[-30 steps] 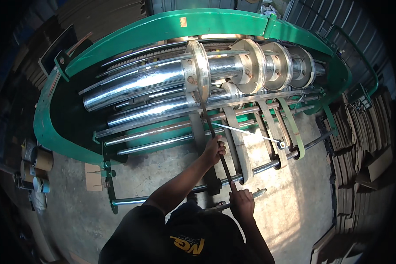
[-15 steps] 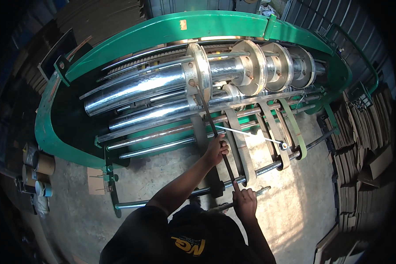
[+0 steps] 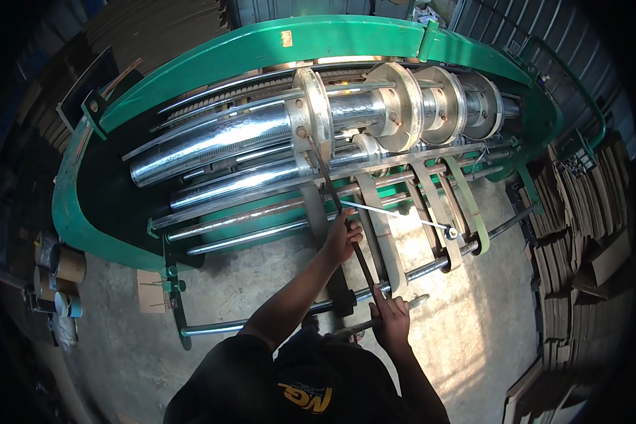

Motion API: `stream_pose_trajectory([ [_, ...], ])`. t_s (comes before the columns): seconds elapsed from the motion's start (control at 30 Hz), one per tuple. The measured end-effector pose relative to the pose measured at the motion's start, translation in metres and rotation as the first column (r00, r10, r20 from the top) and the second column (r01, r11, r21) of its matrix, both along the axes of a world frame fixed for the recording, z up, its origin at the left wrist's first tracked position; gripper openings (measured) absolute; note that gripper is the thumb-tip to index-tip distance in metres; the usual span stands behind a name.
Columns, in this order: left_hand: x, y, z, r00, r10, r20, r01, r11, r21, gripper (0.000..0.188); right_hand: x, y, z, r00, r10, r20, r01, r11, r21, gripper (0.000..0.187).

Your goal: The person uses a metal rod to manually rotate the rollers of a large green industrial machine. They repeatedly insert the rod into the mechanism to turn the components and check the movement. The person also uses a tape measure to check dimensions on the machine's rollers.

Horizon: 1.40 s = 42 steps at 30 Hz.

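Your left hand [image 3: 343, 237] is closed around the middle of a long dark bar [image 3: 336, 205]; your right hand [image 3: 391, 318] grips its lower end, fingers wrapped, one finger extended along the shaft. The bar runs diagonally up from your right hand, through your left, to the large metal disc [image 3: 314, 116] on the shiny ribbed roller [image 3: 240, 138], where its tip meets the disc face near a small bolt; whether it is seated there cannot be told. The bar crosses over the thin steel rods [image 3: 261, 212] and the tan belts [image 3: 378, 226] of the green machine frame [image 3: 318, 39]. Judged from this, keep both grips firm and the bar in line with the contact point, steadying with the upper hand and levering with the lower, so the tip does not skid toward the belts.
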<state>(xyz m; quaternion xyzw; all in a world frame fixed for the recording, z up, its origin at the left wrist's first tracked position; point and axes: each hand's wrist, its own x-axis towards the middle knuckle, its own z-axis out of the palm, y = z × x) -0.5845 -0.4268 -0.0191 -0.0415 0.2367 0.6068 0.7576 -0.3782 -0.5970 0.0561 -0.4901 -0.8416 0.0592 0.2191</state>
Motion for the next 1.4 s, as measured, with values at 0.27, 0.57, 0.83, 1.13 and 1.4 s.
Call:
stream_pose_trajectory([
  [0.27,0.007,0.004,-0.006,0.992,0.078,-0.097,-0.09,0.988,-0.129,0.014,0.024,-0.03,-0.019,0.614,-0.638,-0.464,-0.416,0.237,-0.878,0.038],
  [0.57,0.012,0.011,0.007,0.966,0.059,-0.253,-0.099,0.984,-0.151,0.008,0.025,-0.027,0.018,0.79,-0.459,-0.407,0.079,0.734,-0.675,0.038],
  [0.83,-0.006,0.004,0.006,0.965,0.084,-0.25,-0.088,0.996,-0.005,0.016,0.005,-0.023,0.028,0.556,-0.681,-0.478,-0.281,0.387,-0.878,0.069],
  [1.13,0.015,-0.182,-0.029,0.941,-0.339,0.004,0.333,0.925,0.184,0.088,0.009,-0.022,0.032,0.621,-0.655,-0.432,-0.303,0.307,-0.902,0.081],
  [1.4,0.05,-0.247,-0.002,0.907,0.216,0.361,-0.32,0.911,0.261,0.088,0.012,-0.013,0.067,0.627,-0.634,-0.452,-0.406,0.228,-0.885,0.079],
])
